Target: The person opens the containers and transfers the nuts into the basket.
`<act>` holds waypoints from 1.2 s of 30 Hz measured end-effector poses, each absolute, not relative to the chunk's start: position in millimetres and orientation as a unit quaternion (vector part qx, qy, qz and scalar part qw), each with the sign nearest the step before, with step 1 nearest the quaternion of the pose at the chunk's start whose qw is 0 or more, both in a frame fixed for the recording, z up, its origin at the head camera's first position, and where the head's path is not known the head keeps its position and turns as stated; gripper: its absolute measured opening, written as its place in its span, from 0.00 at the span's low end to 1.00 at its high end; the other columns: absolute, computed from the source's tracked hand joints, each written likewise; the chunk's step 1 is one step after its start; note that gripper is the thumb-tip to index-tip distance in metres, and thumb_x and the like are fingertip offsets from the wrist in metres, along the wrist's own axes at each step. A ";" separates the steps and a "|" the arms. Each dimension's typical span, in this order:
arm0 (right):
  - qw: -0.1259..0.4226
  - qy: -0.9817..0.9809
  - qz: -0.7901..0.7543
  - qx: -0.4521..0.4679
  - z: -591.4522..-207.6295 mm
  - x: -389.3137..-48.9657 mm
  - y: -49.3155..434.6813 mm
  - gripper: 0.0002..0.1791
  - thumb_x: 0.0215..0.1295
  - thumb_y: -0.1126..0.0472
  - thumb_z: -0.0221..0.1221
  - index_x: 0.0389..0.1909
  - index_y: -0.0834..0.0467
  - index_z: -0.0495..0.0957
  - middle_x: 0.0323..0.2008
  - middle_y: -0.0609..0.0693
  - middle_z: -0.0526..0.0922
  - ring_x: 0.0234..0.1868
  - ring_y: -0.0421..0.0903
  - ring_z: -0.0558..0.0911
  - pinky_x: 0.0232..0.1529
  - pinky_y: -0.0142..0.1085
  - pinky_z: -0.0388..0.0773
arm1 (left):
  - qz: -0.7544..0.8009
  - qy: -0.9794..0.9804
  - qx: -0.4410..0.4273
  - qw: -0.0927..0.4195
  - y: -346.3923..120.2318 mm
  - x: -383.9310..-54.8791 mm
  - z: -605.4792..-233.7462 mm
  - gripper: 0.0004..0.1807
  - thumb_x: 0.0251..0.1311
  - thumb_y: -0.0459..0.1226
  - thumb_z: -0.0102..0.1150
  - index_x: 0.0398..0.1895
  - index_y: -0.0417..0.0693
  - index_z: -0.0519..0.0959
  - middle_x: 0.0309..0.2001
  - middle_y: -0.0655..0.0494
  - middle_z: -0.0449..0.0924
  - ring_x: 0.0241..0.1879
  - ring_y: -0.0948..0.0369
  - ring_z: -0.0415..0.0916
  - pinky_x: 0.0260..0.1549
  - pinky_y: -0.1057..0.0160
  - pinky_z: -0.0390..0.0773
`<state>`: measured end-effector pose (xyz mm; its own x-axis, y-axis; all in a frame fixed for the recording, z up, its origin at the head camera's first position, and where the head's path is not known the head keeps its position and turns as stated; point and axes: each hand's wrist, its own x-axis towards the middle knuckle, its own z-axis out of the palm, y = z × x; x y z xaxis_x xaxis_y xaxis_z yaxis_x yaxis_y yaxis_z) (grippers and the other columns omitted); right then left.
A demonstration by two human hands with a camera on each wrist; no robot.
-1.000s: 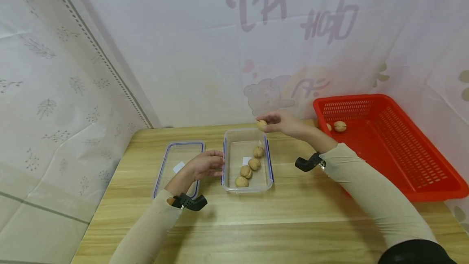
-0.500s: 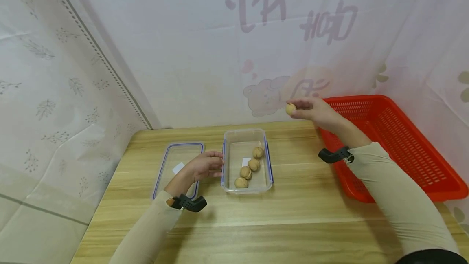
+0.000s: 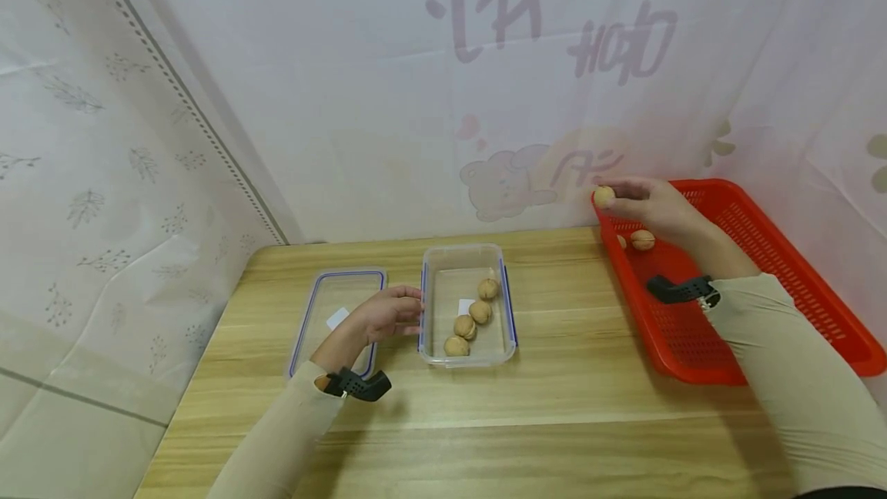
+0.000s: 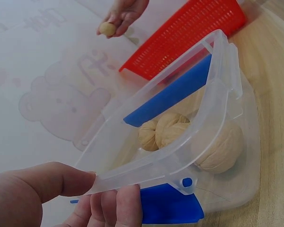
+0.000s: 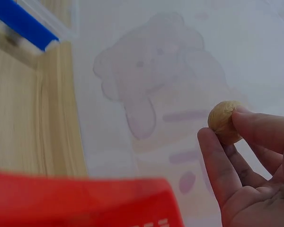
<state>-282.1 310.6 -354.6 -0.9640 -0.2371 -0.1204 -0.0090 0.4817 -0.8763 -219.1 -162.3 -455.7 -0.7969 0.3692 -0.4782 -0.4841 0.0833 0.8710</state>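
Note:
My right hand (image 3: 658, 210) pinches a walnut (image 3: 604, 197) between thumb and fingertips, up over the far left corner of the red plastic basket (image 3: 640, 322). The right wrist view has this walnut (image 5: 225, 122) well above the basket's rim. Two other walnuts (image 3: 643, 240) lie in the basket, one partly hidden by its wall. My left hand (image 3: 389, 314) holds the left side of a clear food container (image 3: 467, 361) with blue clips; in the left wrist view its thumb (image 4: 61, 180) lies at the rim and the fingers are below. Several walnuts (image 3: 465, 326) form a slanting row inside the container.
Left of the container, a clear lid (image 3: 326, 291) with a blue seal lies on the wooden table (image 3: 443, 445), partly under my left forearm. A printed curtain (image 3: 388, 122) hangs right behind the table's far edge.
My right hand has carried its walnut rightward from the container's far right corner, rising and then coming over the red basket's edge. The left hand and the container have stayed put.

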 end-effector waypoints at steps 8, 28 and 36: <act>0.107 0.866 -0.487 -0.032 -367.8 -281.6 342.8 0.37 0.73 0.44 0.60 0.75 0.56 0.63 0.63 0.47 0.75 0.59 0.42 0.74 0.70 0.50 0.66 | 0.671 0.668 -0.037 0.321 -161.6 -220.5 -455.0 0.21 0.70 0.28 0.50 0.63 0.28 0.64 0.37 0.53 0.74 0.36 0.62 0.75 0.41 0.63 0.87; 0.114 0.858 -0.500 0.007 -399.0 -295.1 389.8 0.43 0.73 0.45 0.59 0.77 0.64 0.56 0.43 0.26 0.76 0.42 0.24 0.78 0.74 0.62 0.58 | 0.678 0.661 -0.045 0.319 -163.3 -219.4 -455.1 0.20 0.70 0.28 0.50 0.62 0.28 0.64 0.37 0.53 0.75 0.36 0.62 0.74 0.40 0.63 0.87; 0.108 0.871 -0.478 0.036 -408.8 -298.4 402.9 0.44 0.72 0.42 0.59 0.79 0.61 0.55 0.59 0.47 0.76 0.41 0.24 0.76 0.73 0.62 0.59 | 0.677 0.661 -0.041 0.321 -163.2 -220.8 -456.8 0.19 0.70 0.28 0.50 0.61 0.29 0.65 0.37 0.53 0.74 0.36 0.62 0.74 0.40 0.64 0.87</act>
